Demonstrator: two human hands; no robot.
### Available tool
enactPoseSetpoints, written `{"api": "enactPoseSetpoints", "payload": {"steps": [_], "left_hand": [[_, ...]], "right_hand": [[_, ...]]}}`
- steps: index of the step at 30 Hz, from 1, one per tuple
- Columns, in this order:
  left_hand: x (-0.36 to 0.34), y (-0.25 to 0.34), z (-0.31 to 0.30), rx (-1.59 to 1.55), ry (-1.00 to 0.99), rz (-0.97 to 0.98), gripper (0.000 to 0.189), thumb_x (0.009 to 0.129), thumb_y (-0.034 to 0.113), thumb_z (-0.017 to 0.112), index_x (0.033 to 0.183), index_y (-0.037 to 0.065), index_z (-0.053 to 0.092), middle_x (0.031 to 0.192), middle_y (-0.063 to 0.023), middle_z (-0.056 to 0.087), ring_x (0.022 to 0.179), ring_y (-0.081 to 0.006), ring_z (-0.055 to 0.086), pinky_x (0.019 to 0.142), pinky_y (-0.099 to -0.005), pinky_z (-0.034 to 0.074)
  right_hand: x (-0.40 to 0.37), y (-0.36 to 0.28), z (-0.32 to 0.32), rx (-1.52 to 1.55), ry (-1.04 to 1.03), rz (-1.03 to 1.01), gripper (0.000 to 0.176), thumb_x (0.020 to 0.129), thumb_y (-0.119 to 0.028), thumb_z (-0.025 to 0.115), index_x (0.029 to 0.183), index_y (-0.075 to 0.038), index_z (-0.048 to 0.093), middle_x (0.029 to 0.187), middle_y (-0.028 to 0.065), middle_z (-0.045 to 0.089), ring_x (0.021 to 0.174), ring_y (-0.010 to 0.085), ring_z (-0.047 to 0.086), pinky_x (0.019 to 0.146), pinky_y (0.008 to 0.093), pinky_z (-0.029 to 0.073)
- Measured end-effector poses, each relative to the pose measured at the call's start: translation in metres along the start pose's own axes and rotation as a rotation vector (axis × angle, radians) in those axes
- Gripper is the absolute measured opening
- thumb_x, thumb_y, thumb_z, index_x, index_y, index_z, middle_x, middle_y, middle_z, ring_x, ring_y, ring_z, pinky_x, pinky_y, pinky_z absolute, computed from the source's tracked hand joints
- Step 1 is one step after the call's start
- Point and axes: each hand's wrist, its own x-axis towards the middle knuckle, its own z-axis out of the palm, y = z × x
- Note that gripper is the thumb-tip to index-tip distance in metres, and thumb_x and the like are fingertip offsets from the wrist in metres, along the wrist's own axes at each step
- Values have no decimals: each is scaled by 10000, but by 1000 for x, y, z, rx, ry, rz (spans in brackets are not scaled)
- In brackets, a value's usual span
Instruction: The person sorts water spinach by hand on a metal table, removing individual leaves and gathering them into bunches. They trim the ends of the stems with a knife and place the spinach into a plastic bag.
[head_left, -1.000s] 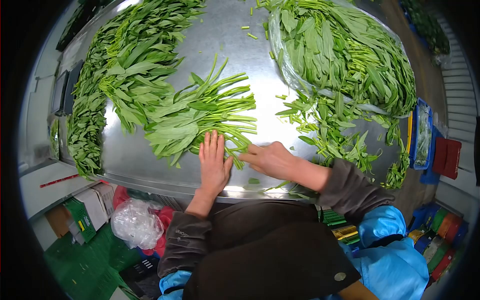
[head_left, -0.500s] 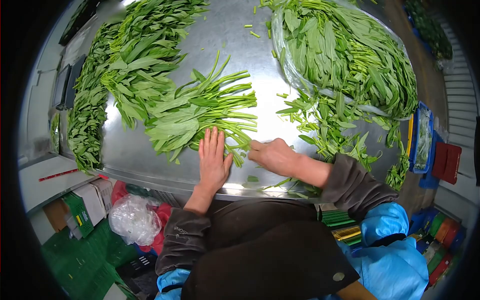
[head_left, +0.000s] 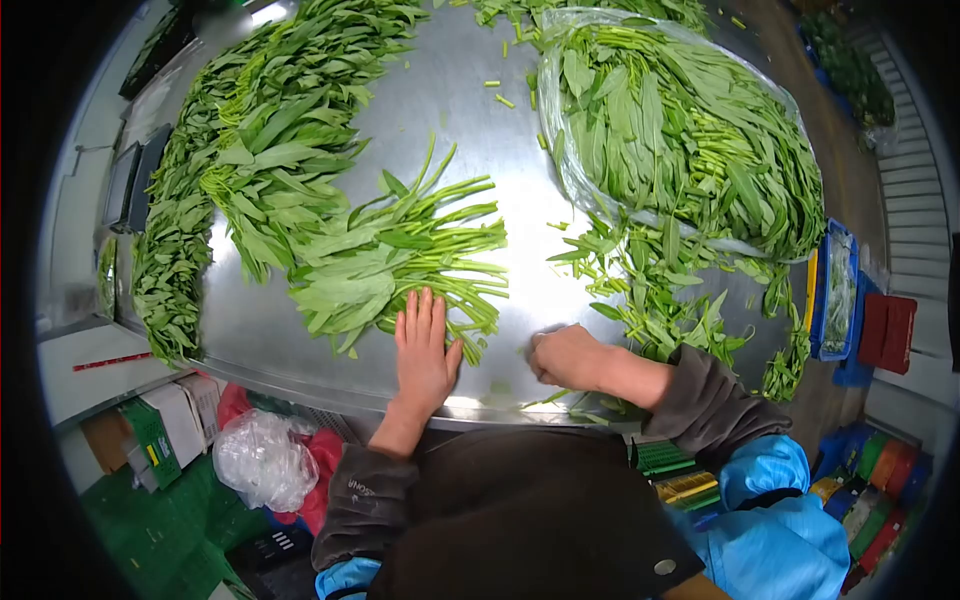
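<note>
A loose bunch of leafy green stems [head_left: 380,262], looking like water spinach, lies on the metal table with its cut ends pointing right. My left hand [head_left: 424,345] rests flat on the lower edge of this bunch, fingers stretched out and close together. To the right of the stem ends, low over the table, is my right hand [head_left: 568,358], its fingers curled closed. Whatever its fingers may hold is hidden; a small blurred green bit shows by the fingertips.
Rows of bundled greens [head_left: 285,130] cover the table's left side. A clear plastic bag [head_left: 556,120] full of the same greens lies at the upper right, with loose trimmings [head_left: 665,275] below it. A blue crate [head_left: 836,290] stands beyond the table [head_left: 300,365] edge.
My right hand has moved away from the stem ends, rightward and toward me. The left hand stays on the bunch. The whole view has shifted slightly.
</note>
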Motion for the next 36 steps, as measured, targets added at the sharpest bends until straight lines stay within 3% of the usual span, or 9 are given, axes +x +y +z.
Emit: {"api": "enactPoseSetpoints", "payload": {"steps": [7,11,19,25,29,31,33,35,36], "left_hand": [[-23,39,-62,-238,98,42,450,753,28,639,1189,1,532,1307,-205,478,1273,-391,400,1073,-521,237],[-44,37,-66,-608,109,-219,376,751,-36,602,1126,-21,572,1241,-201,548,1231,-348,480,1036,-422,348],[28,26,-77,-287,230,-93,529,771,-7,614,1280,-16,469,1345,-222,456,1293,-390,395,1073,-442,293],[92,-11,-52,-85,183,-49,760,808,190,665,1405,-50,259,1442,-247,304,1367,-412,231,1112,-481,177],[95,-24,-38,-23,82,-65,801,814,267,662,1407,-64,238,1452,-256,280,1377,-413,201,1114,-504,143],[96,-26,-35,-24,83,-67,802,814,269,662,1408,-63,237,1454,-259,276,1379,-412,197,1114,-510,140],[97,-26,-33,-30,79,-65,797,815,267,661,1406,-62,240,1456,-260,273,1381,-413,192,1113,-515,135],[98,-27,-32,-8,82,-64,826,791,293,686,1389,-77,252,1448,-270,277,1376,-429,189,1109,-521,141],[99,-26,-34,-5,76,-63,826,791,293,686,1389,-77,252,1448,-270,277,1376,-429,189,1109,-521,141]], "right_hand": [[47,13,-90,285,800,-47,221,824,-94,588,1039,-83,635,928,119,616,825,308,612,712,386,490],[84,15,-118,291,892,-152,244,801,-49,584,1039,-89,627,933,99,600,815,304,609,701,385,494],[116,21,-124,47,833,-64,172,762,-92,642,930,-109,613,916,55,566,783,269,614,648,393,498],[116,37,-104,161,893,-227,140,792,-159,655,923,-111,643,828,52,609,741,261,615,636,375,489],[116,50,-95,446,971,-181,135,876,-193,596,953,-87,626,802,64,610,741,222,626,628,331,500],[112,64,-95,1642,920,36,174,927,-218,549,988,-62,593,794,53,596,743,169,614,622,302,488],[107,82,-104,1996,1238,172,246,950,-250,523,1076,-42,562,809,54,594,744,140,599,633,284,488],[112,83,-106,2047,1189,139,273,937,-229,542,1131,-38,546,847,72,618,727,132,593,652,264,491],[115,67,-120,1595,1035,161,276,930,-213,550,1139,-34,545,877,80,627,734,149,604,660,272,496]]}}
